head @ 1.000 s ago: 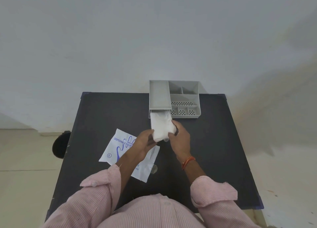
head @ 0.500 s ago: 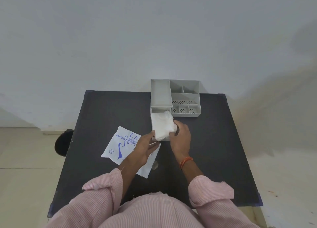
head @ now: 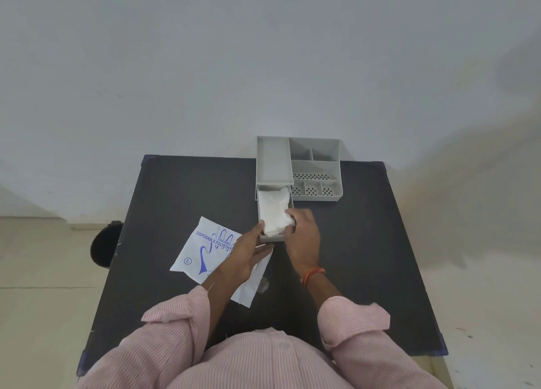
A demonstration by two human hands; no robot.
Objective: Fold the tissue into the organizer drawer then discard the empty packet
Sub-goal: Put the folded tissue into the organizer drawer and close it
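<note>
A grey organizer [head: 316, 169] stands at the far edge of the black table [head: 175, 195]. Its drawer [head: 272, 238] is pulled out toward me and holds a white folded tissue [head: 273, 213]. My right hand [head: 303, 236] pinches the tissue's near right corner inside the drawer. My left hand [head: 248, 252] rests against the drawer's near left corner, fingers spread, thumb touching the tissue's edge. The empty white packet [head: 202, 254] with blue print lies flat on the table, partly under my left hand.
A dark round bin [head: 104, 245] stands on the floor left of the table. The organizer's right side has several small open compartments, some perforated. A white wall rises just behind the table.
The tissue has gone from held above the drawer front down into the drawer. My left hand let go of it and moved to the drawer's corner.
</note>
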